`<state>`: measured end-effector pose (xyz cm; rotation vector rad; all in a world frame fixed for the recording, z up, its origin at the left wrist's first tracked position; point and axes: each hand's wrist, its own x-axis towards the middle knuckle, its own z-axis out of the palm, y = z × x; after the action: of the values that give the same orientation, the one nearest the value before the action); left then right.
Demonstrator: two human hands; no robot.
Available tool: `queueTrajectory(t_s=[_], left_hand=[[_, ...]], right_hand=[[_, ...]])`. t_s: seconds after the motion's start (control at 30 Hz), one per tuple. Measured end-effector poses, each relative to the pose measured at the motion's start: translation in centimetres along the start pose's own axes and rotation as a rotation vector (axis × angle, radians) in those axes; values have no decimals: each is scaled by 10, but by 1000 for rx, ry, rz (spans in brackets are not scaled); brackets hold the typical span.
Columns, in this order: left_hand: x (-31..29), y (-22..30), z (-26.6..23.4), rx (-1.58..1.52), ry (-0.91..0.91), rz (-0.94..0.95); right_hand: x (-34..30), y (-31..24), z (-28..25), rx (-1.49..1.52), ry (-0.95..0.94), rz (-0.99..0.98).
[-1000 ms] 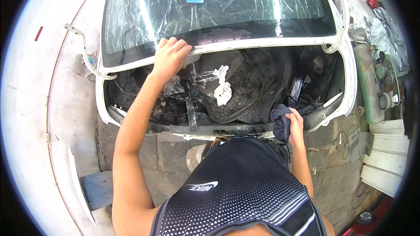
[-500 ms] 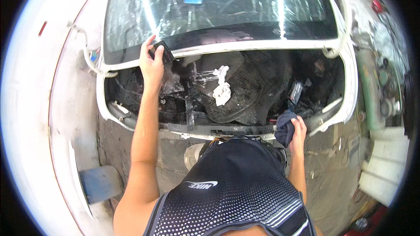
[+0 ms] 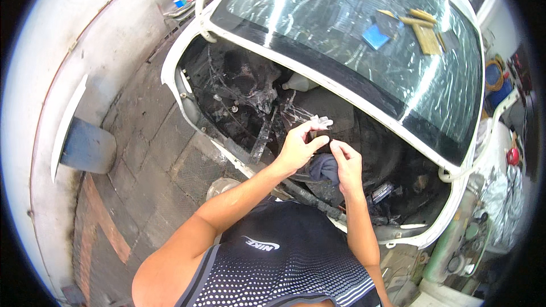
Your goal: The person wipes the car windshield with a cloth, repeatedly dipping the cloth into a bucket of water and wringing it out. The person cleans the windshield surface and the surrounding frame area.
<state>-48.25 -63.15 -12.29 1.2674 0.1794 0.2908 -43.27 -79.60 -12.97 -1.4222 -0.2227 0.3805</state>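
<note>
Both my hands meet over the open, dark trunk (image 3: 392,162) of a white car. My left hand (image 3: 300,146) has its thumb and index finger curved round a small black block, whose outline barely shows against the dark background. Close on its right, my right hand (image 3: 348,165) is closed, with fingertips pinched near the left thumb. A dark blue-grey cloth (image 3: 324,169) hangs bunched against the right palm. Just beyond my left fingers, a crumpled white rag (image 3: 324,121) lies in the trunk, partly hidden by them.
Sanding blocks (image 3: 426,40) and a blue pad (image 3: 375,37) rest on the plastic-covered rear window (image 3: 341,17). Curved white hinge arms (image 3: 455,175) stick out at the trunk corners. A blue barrel (image 3: 88,148) stands left; a green cylinder (image 3: 452,239) lies right.
My view has turned left across the car. My left hand has come down from the window's edge, and my right hand with the cloth has risen to meet it.
</note>
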Motion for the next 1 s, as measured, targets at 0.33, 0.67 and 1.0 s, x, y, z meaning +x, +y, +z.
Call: queueTrajectory(t_s=[0.33, 0.67, 1.0], left_hand=[[85, 38, -122, -17, 563, 191], [294, 123, -334, -191, 1118, 105], [309, 108, -332, 417, 1221, -88]], right_hand=[[26, -8, 66, -129, -166, -64], [-49, 90, -79, -159, 148, 326], [-129, 178, -150, 34, 481, 533]])
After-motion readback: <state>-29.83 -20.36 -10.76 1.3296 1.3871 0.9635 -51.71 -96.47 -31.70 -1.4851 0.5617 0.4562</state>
